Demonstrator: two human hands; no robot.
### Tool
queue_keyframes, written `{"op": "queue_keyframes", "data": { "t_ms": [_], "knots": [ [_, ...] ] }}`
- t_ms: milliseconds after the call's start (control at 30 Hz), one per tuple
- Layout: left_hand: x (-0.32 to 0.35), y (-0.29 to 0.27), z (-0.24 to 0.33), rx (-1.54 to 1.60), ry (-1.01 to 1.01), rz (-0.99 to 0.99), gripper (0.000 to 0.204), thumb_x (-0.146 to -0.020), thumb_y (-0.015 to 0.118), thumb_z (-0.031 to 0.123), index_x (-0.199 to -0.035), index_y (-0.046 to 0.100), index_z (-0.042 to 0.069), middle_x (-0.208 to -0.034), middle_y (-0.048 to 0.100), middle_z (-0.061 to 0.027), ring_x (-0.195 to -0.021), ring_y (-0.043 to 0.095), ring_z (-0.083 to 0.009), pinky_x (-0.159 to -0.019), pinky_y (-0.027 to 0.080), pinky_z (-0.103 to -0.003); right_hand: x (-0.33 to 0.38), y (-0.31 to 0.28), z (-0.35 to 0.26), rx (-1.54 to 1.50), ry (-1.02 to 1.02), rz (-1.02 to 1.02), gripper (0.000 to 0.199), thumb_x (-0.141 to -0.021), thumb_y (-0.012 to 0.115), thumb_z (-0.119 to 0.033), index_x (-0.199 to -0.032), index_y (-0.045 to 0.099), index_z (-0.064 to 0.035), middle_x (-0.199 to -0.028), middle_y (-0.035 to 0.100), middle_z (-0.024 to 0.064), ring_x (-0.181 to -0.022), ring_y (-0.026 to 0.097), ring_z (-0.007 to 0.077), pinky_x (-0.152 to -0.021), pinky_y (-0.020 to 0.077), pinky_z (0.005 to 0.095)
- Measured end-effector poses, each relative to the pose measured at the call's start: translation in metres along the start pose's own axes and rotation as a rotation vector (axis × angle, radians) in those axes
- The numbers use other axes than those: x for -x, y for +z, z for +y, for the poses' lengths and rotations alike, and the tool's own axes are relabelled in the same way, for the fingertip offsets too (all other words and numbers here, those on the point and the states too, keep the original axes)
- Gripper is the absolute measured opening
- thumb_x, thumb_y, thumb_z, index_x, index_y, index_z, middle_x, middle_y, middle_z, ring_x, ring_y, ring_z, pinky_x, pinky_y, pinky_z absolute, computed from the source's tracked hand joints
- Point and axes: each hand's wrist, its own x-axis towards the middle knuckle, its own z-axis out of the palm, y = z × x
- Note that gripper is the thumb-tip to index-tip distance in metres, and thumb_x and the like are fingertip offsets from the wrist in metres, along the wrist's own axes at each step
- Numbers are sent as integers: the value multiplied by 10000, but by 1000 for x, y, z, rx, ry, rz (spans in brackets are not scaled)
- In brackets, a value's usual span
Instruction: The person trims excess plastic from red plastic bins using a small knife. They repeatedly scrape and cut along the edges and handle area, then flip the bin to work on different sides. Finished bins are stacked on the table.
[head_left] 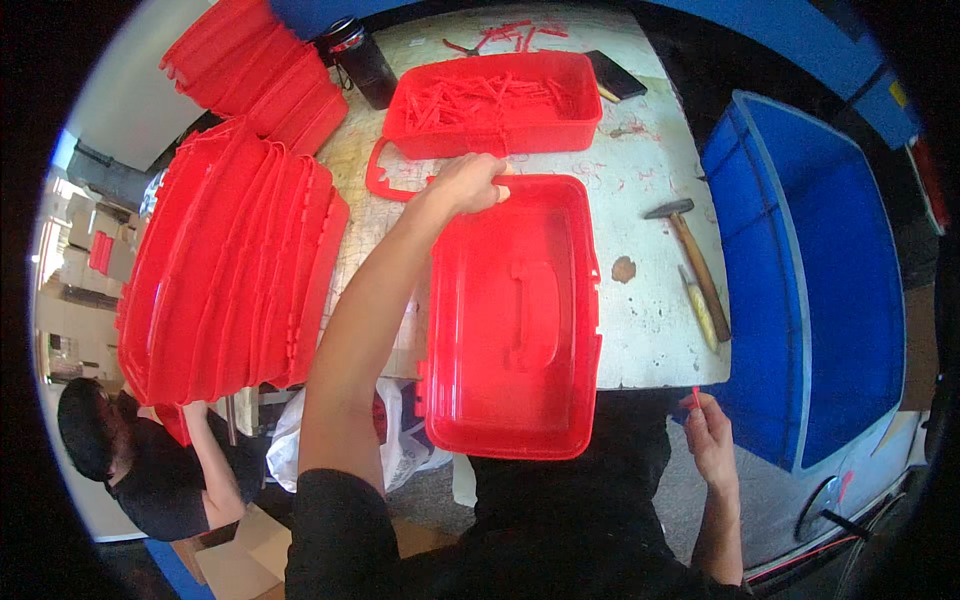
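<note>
A red plastic case with a moulded handle lies flat on the worn white table, its near end hanging over the table's front edge. My left hand reaches forward and grips the case's far left corner. My right hand is low at the right, beyond the table's edge, pinching a small red plastic pin. Behind the case stands an open red tray holding several thin red strips.
Stacks of red lids lean along the left side, with more at the back left. A hammer lies at the right of the table, a dark cup at the back. A big blue bin stands right. Another person crouches lower left.
</note>
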Motion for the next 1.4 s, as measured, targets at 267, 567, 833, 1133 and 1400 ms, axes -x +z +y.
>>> {"op": "queue_keyframes", "data": {
  "t_ms": [267, 567, 833, 1133, 1400],
  "knots": [
    [29, 21, 21, 126, 134, -163, 280, -844, 708, 247, -1056, 693, 66, -918, 681, -252, -932, 639, -452, -803, 498, -526, -71, 39, -134, 660, -523, 96, 149, -1003, 557, -137, -1010, 634, -9, -860, 677, 228, -770, 718, 339, -663, 543, 434],
    [36, 18, 23, 265, 154, -289, 325, -803, 771, 324, -940, 729, 32, -869, 696, -237, -898, 669, -430, -780, 529, -492, -188, 142, -174, 1428, -822, 11, 138, -939, 620, -164, -862, 641, -51, -797, 711, 157, -629, 717, 267, -527, 566, 367],
    [32, 28, 30, 227, 271, -263, 359, -781, 783, 377, -894, 735, 40, -817, 699, -230, -811, 686, -417, -753, 548, -496, -183, 142, -167, 1298, -847, 117, 231, -929, 662, -243, -784, 619, -68, -695, 684, 114, -554, 668, 247, -520, 526, 366],
    [32, 30, 35, 196, 243, -240, 259, -818, 700, 295, -870, 739, 45, -793, 695, -225, -797, 684, -418, -748, 554, -496, -185, 141, -170, 1283, -849, 95, 268, -910, 673, -253, -714, 614, -81, -649, 669, 113, -572, 671, 263, -570, 534, 393],
    [33, 29, 37, 156, 249, -243, 286, -816, 694, 317, -832, 735, 34, -768, 685, -234, -775, 679, -427, -732, 553, -503, -189, 137, -166, 1286, -979, 126, 233, -907, 678, -236, -740, 649, -76, -701, 700, 115, -685, 710, 251, -619, 556, 389]
  ]
}}
